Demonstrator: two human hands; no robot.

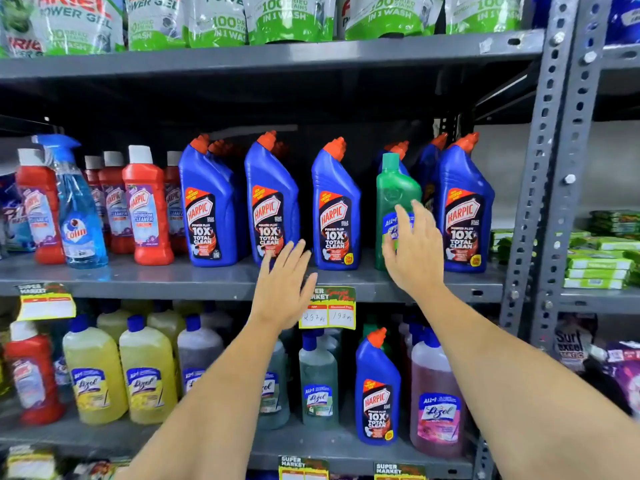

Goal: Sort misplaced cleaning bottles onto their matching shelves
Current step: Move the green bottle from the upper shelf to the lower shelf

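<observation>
My right hand (412, 251) is open and reaching for the green bottle (394, 195) that sits wrong among the blue bottles (332, 209), my left hand (285, 282) is open beside it, and next I think I must grab it.

In front of me the grey metal middle shelf (145, 277) carries red Harpic bottles (147, 206), a blue Colin spray (78, 216), blue Harpic bottles (207, 209) and one green Lizol bottle (394, 199) among them. The lower shelf (311, 445) bears yellow Lizol bottles (93, 375), a pink one (436, 400) and a lone blue Harpic (377, 389).
</observation>
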